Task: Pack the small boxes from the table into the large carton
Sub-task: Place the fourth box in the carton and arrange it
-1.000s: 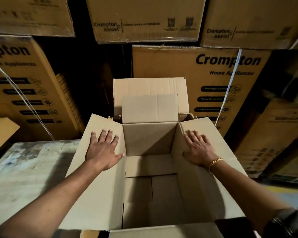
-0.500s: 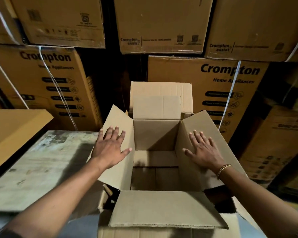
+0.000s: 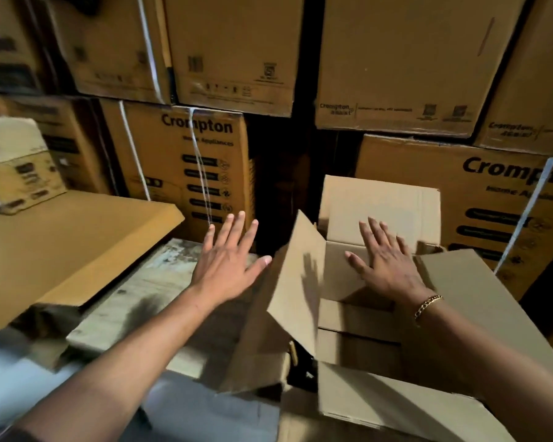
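The large carton (image 3: 377, 205) stands open at the right, its flaps spread and its inside bare. My left hand (image 3: 227, 263) hovers with straight, spread fingers just left of the carton's left flap (image 3: 296, 282), holding nothing. My right hand (image 3: 387, 263) hangs flat over the carton's opening, fingers spread, a gold bracelet on the wrist. A small printed box (image 3: 16, 167) sits at the far left on a brown board.
A brown board (image 3: 77, 247) lies on the left above a worn grey table (image 3: 150, 301). Stacked Crompton cartons (image 3: 189, 167) with white straps wall off the back. A dark gap runs between the stacks behind the carton.
Both hands have lifted off the carton's side flaps. My left hand has moved left, off the flap and over the table. The view has swung left, bringing the small box into sight.
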Motion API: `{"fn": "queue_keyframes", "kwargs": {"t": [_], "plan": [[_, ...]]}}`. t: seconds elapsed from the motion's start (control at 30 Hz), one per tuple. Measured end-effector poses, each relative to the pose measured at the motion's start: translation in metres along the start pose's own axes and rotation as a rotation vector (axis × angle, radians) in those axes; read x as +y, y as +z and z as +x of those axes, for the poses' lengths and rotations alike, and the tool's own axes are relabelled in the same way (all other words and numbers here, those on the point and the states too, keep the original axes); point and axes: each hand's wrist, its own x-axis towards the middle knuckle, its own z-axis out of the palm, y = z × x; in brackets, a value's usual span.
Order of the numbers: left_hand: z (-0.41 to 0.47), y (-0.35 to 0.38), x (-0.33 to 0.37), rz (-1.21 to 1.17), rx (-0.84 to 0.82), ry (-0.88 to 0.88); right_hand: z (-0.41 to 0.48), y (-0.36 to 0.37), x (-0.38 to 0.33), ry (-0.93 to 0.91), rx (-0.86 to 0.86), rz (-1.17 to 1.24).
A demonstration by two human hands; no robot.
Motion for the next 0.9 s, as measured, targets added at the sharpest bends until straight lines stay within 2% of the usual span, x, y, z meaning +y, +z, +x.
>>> {"fn": "queue_keyframes", "kwargs": {"t": [0.23,0.43,0.67,0.9], "plan": [[-0.058,-0.043,-0.172,0.046,0.003,-0.183,0.066,0.030,-0.168,-0.125,0.059,0.057],[-0.112,-0.073,-0.303,0.076,0.028,-0.386,0.110,0.059,-0.304,-0.247,0.026,0.076],[-0.154,-0.079,-0.427,0.147,0.042,-0.558,0.179,0.102,-0.448,-0.397,-0.081,0.140],[-0.151,-0.071,-0.552,0.207,0.046,-0.683,0.269,0.152,-0.581,-0.540,-0.183,0.253]]}}
